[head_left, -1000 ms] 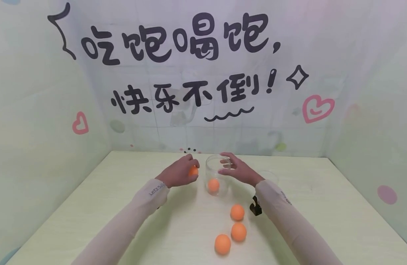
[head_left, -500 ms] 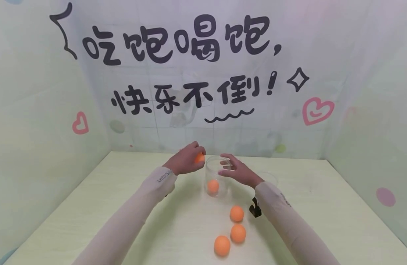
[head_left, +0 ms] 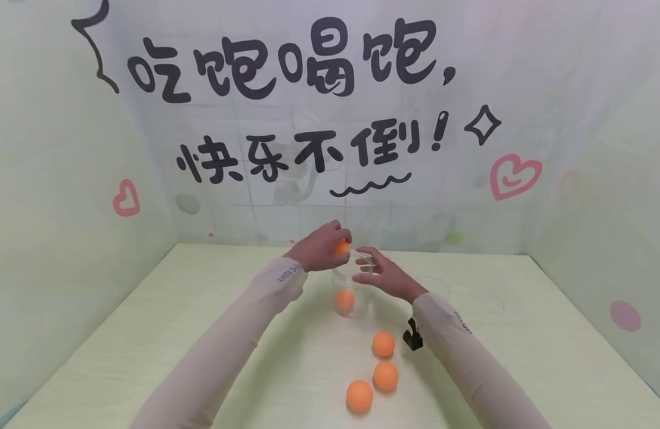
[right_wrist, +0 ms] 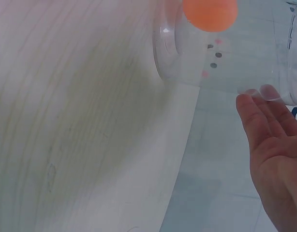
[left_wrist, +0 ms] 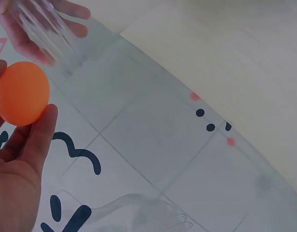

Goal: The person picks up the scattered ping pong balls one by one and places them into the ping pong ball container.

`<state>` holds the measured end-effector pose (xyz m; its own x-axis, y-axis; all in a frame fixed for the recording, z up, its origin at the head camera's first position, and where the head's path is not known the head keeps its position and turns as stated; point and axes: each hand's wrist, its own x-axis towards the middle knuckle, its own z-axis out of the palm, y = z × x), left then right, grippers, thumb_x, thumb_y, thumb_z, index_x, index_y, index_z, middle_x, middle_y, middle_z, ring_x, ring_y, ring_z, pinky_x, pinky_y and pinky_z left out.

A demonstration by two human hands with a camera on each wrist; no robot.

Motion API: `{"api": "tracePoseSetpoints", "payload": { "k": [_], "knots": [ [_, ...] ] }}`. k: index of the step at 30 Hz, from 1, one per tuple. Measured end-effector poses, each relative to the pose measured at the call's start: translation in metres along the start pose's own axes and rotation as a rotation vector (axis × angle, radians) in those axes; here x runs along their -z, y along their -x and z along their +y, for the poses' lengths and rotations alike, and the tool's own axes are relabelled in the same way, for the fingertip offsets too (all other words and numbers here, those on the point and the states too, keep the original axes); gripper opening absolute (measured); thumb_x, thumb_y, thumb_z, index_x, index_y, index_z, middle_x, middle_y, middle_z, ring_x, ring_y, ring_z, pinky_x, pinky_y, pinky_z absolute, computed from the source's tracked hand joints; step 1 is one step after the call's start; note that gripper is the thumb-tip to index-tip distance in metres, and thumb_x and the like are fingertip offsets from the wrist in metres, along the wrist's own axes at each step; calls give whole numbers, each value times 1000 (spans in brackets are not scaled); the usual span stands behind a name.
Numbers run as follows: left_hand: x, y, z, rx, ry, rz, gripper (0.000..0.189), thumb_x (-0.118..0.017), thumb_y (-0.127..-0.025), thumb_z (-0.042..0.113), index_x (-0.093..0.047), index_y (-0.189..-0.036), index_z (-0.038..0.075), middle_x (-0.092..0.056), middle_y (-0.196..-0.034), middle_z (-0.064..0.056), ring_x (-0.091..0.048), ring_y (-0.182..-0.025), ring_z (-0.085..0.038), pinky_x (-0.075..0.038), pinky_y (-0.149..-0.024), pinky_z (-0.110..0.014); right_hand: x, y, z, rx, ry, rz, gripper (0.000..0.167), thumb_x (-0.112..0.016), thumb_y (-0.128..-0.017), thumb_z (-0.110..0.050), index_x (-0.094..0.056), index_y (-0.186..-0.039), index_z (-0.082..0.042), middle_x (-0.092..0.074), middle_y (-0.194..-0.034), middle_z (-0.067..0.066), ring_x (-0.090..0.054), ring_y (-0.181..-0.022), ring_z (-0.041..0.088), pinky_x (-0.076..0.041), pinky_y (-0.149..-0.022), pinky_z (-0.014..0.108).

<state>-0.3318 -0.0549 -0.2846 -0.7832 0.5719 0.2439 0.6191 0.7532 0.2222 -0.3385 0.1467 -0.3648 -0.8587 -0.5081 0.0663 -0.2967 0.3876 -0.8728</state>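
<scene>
My left hand point(head_left: 320, 248) pinches an orange ping-pong ball point(head_left: 341, 247) between thumb and fingertips, at the mouth of a clear jar point(head_left: 358, 293). In the left wrist view the held ball point(left_wrist: 22, 94) shows whole, with the jar behind it. The jar stands upright on the table, and one orange ball point(head_left: 344, 300) lies at its bottom. My right hand point(head_left: 390, 277) holds the jar near its rim from the right, thumb in front and fingers behind. The right wrist view has those fingers point(right_wrist: 257, 121) against the jar's side.
Three more orange balls lie on the pale table point(head_left: 120, 333) nearer the front: a far one point(head_left: 383, 344), a middle one point(head_left: 386, 376) and a near one point(head_left: 359, 397). A faint clear round outline point(head_left: 436, 287) shows behind the right wrist. A printed backdrop point(head_left: 330, 220) closes the back.
My left hand has risen and moved right with the ball, from beside the jar to its mouth. The right hand and jar have stayed in place.
</scene>
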Motion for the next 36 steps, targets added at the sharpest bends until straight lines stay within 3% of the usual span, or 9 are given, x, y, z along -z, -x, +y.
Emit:
{"api": "tracePoseSetpoints", "payload": {
  "k": [8,32,36],
  "knots": [
    [-6,-12,8,15,20,-49,20,-62,-85,14,-66,-103,8,-52,-93,-6,-51,-76,-17,-41,-64,-23,2,1,-4,-1,11,4,68,-66,-89,-35,-31,-146,-24,-39,-149,8,-43,-134,31,-41,-103,49],
    [-8,-11,9,13,29,-58,21,-63,-86,12,-66,-106,7,-52,-94,-6,-50,-79,-17,-43,-65,-23,2,1,-3,-18,20,7,68,-66,-89,-36,-30,-146,-26,-39,-150,6,-43,-134,31,-41,-103,51],
    [-8,-11,9,-19,38,-48,21,-62,-85,11,-66,-105,6,-52,-93,-7,-51,-78,-17,-43,-65,-23,1,2,-4,-22,25,14,70,-65,-89,-37,-29,-147,-24,-37,-150,7,-43,-134,32,-41,-103,51]
  ]
}}
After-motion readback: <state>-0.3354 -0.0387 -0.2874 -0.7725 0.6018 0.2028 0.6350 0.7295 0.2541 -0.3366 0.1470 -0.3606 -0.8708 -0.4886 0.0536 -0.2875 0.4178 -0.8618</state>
